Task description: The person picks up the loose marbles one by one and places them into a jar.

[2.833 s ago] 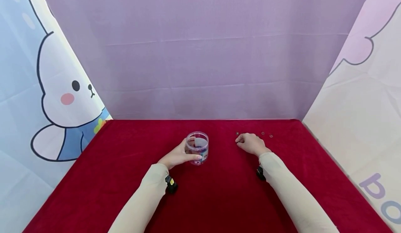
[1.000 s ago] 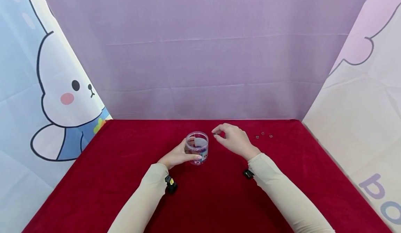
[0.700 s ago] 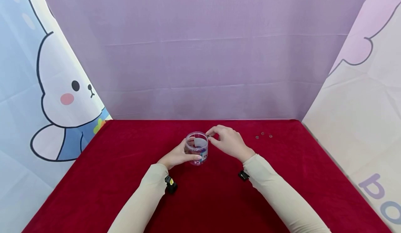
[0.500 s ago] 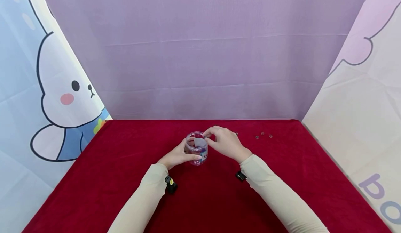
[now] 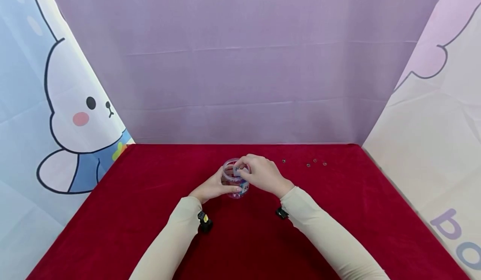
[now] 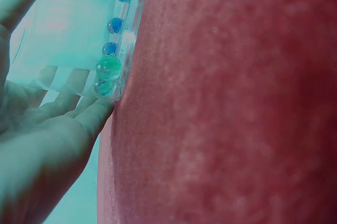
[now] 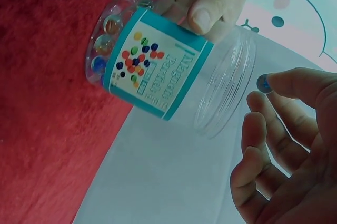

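Observation:
A clear plastic jar [image 5: 228,176] without a lid stands on the red cloth, a printed label [image 7: 155,63] round its side. My left hand [image 5: 213,186] grips it, fingers behind and thumb across the near side. Glass marbles [image 6: 108,68] in green, blue and brown lie at the bottom, seen in the left wrist view. At the jar's mouth, my right hand [image 5: 264,175] pinches one bluish marble [image 7: 264,84] between thumb and index finger. In the head view these fingertips overlap the opening, and the pinched marble is hard to make out.
Several loose marbles [image 5: 308,165] lie on the red cloth [image 5: 150,213], right of the jar towards the back edge. A purple curtain [image 5: 240,62] hangs behind the table. Printed cloths [image 5: 424,146] flank it on both sides.
My right hand has risen from the loose marbles with one pinched and moved left to the jar's mouth. A marble its hand covered shows again. My left hand and the jar have stayed still.

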Motion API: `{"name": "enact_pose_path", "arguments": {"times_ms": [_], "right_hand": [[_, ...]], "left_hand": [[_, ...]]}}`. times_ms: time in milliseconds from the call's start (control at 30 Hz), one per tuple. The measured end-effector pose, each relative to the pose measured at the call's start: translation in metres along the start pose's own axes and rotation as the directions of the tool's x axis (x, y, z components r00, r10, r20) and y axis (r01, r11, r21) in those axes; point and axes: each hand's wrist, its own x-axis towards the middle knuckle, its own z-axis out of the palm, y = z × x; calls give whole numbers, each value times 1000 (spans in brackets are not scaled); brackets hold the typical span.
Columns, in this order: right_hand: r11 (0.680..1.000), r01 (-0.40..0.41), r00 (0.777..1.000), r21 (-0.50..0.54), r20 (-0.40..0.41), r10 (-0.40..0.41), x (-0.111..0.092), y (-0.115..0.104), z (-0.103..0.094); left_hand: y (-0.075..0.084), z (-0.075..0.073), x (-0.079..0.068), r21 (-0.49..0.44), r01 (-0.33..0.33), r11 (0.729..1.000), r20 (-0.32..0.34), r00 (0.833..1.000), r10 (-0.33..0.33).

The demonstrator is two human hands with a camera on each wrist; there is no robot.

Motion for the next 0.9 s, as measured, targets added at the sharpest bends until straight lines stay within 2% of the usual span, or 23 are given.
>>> {"name": "enact_pose_path", "arguments": {"times_ms": [133, 333, 900], "right_hand": [[1000, 1, 1000, 0, 11, -1, 1, -2, 3], [1000, -1, 1000, -4, 14, 1, 1, -3, 4], [1000, -8, 1000, -3, -12, 8, -3, 5, -8]], "left_hand": [[0, 0, 0, -22, -13, 1000, 11, 1000, 14], [1, 1, 0, -12, 1, 1000, 8, 1000, -1], [-1, 1, 2, 8, -22, 1000, -9, 1000, 22]]}}
